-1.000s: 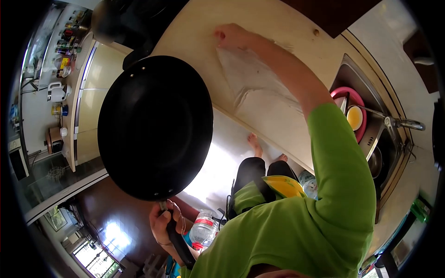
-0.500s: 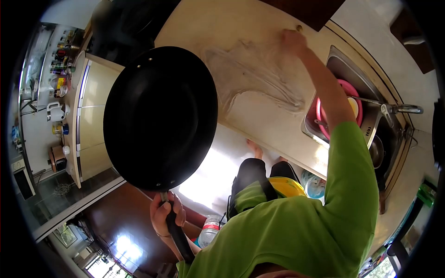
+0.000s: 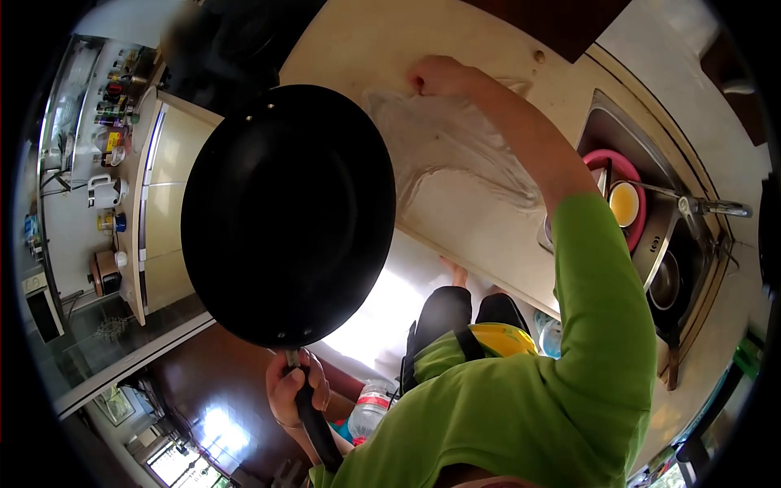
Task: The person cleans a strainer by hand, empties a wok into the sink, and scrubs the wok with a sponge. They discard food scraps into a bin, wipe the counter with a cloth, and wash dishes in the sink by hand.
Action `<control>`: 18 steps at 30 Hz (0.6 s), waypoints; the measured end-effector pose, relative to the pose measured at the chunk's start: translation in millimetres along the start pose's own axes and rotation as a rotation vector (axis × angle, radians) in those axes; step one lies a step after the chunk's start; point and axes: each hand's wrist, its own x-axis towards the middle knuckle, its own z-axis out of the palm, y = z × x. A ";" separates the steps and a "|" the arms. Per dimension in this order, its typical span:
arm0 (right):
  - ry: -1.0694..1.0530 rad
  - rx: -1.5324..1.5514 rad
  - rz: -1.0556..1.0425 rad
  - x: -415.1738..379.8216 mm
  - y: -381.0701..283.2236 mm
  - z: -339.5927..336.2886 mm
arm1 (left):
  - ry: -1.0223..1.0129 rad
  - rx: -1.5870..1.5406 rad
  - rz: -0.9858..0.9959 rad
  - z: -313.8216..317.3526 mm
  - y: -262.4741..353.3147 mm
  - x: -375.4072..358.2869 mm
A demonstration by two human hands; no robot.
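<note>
My left hand [image 3: 298,389] is wrapped round the black handle of a large dark frying pan [image 3: 285,220]. The pan hangs in the air, its inside facing me, and covers part of the counter behind it. On the pale countertop [image 3: 480,236] lies a thin, wrinkled sheet of clear plastic film [image 3: 455,146]. My right hand [image 3: 443,77] is at the film's far edge with its fingers curled in; they appear to pinch the film, though the fingertips are partly hidden. My right forearm crosses over the film's right side.
A metal sink [image 3: 606,118] on the right holds a pink basin [image 3: 633,183] with a bowl [image 3: 624,203] in it. The faucet [image 3: 716,207] reaches over the sink. A small pan [image 3: 665,281] sits in the nearer sink section. A dark stove [image 3: 228,49] is at the upper left.
My right hand has moved left along the film's far edge, and the film's right corner now shows. The frying pan stays in my left hand; the view has shifted slightly.
</note>
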 end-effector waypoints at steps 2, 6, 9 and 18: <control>0.144 0.049 0.035 20.9 13.8 7.0 | 0.019 -0.007 -0.018 -1.2 2.1 -1.6; 0.721 0.119 -0.066 24.6 32.7 10.7 | 0.032 -0.021 -0.031 -5.9 1.7 -2.0; 0.523 0.539 -0.173 -20.6 23.9 7.5 | 0.016 -0.036 -0.038 -8.0 0.7 0.8; 0.220 0.432 -0.155 -80.8 -4.6 59.7 | -0.019 -0.012 -0.032 -4.6 -1.2 6.5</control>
